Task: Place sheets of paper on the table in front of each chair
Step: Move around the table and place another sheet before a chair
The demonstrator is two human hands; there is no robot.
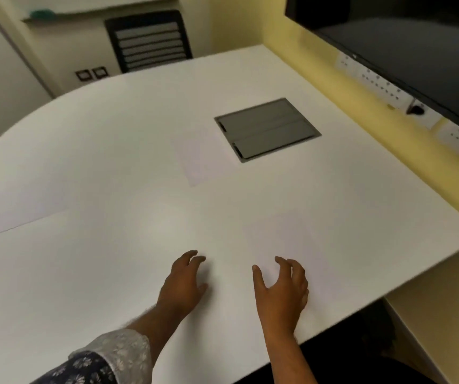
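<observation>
Head view: we count three paper sheets (203, 159) on the table (112, 134), one chair (148, 40) upper left; left hand (184, 284) and right hand (281, 289) open, empty.

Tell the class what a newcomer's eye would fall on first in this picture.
Two bare hands, the left hand and right hand, hover with spread fingers over the near edge of a big white table. A dark grey hatch sits in the table's middle, and a black chair stands at the far end.

No legible text, label or number anywhere, even on the blurred wall sockets (383, 88).
</observation>
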